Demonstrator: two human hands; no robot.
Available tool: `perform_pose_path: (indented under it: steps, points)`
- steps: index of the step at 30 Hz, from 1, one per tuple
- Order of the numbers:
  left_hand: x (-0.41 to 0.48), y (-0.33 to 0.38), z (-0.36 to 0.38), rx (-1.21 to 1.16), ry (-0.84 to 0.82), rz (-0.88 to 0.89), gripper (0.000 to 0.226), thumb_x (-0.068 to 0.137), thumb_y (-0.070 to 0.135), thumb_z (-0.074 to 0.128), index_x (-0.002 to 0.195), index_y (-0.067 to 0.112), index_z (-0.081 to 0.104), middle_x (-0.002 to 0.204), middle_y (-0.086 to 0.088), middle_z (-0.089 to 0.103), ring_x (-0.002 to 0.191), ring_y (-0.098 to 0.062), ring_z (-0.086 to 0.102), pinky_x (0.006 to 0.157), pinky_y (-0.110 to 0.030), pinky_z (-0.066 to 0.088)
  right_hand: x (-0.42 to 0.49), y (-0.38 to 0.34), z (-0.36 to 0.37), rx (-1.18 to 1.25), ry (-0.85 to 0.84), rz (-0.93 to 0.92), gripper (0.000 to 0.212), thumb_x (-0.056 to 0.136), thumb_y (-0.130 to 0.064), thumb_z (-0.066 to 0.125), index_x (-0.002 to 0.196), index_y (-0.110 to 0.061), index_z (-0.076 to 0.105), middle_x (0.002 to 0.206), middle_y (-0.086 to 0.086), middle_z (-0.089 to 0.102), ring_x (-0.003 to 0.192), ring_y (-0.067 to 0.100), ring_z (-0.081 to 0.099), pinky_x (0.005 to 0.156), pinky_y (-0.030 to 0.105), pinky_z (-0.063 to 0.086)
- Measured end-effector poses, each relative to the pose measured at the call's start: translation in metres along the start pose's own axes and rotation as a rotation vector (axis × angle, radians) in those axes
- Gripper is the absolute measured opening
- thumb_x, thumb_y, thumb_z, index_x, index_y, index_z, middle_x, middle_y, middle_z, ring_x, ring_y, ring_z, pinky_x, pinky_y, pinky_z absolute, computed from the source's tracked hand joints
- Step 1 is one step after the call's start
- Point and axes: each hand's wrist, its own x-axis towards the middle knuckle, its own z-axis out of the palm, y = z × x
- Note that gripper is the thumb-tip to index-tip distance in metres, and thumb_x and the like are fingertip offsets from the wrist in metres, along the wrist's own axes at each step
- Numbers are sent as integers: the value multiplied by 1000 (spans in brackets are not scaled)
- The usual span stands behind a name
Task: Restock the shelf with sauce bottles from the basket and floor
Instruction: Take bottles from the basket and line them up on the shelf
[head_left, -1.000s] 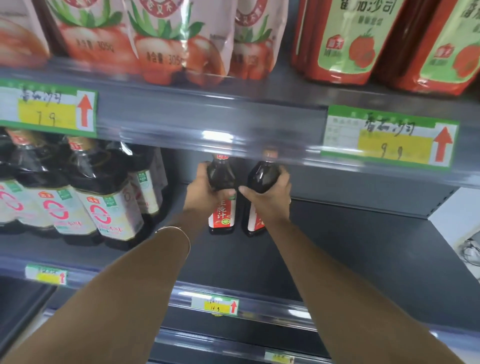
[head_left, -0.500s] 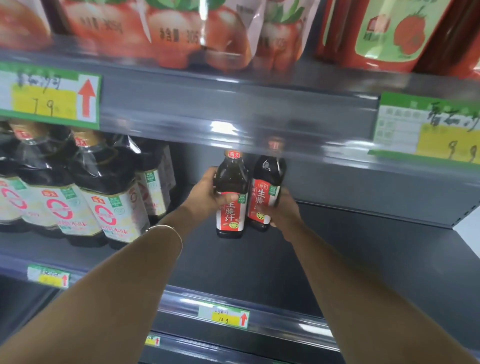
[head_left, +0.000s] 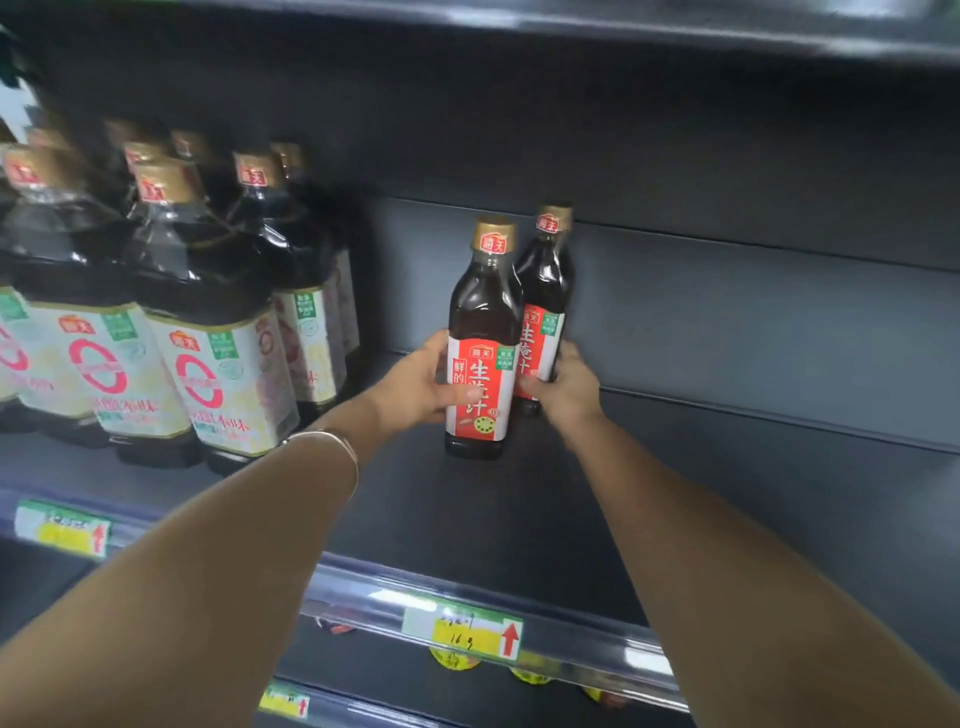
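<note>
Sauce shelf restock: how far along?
Done: the large bottles already fill the shelf's left end. In hand: the left hand holds the front red-label bottle, the right hand the rear red-label bottle, both upright on the shelf near its back. Left: nearly all that shelf stands bare. Basket and floor stock are out of view.

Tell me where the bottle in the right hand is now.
Head view, centre: the rear bottle stands on the dark shelf, just behind-right of the front bottle, in the right hand.

Both bottles (head_left: 480, 343) lowered, apparently onto shelf (head_left: 727, 493); hands (head_left: 421, 382) slid lower.
</note>
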Motion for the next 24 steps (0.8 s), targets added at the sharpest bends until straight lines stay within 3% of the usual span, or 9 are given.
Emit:
perform_pose_path:
  steps: [2,6,13,21,24]
  points:
    - [2,-3,-2,7,-9,0,49,84,9,63,123,26,39,112,9,57,100,-16,62,79,-32,56,7,-1,6,-1,-6,-7,49,80,-11,73,123,-10,51,117,9,66,107,25,63,94,35,49]
    - [7,-7,-5,35,-12,-1,43,85,12,62,118,28,39,107,14,57,96,-9,61,77,-29,56,20,-6,15,-5,-31,-27,44,84,-7,67,125,-10,52,117,10,66,110,25,61,92,28,45]
    - [4,-5,-6,100,-13,9,43,86,17,62,120,30,38,108,16,56,96,-6,60,77,-26,55,21,-10,19,-67,-48,-40,44,90,-8,59,132,-9,45,125,12,61,117,27,57,98,33,43]
    - [2,-9,2,93,61,4,46,86,17,61,122,32,37,119,4,56,113,-20,57,96,-45,50,4,2,7,-248,-47,23,58,91,-20,60,143,-14,35,142,12,44,130,29,46,104,35,38]
    - [2,-13,5,84,156,-15,45,85,16,63,122,24,39,124,0,56,118,-23,56,97,-50,49,-10,7,-3,-240,-11,26,41,92,-11,54,133,-15,49,134,10,51,122,24,52,97,26,40]
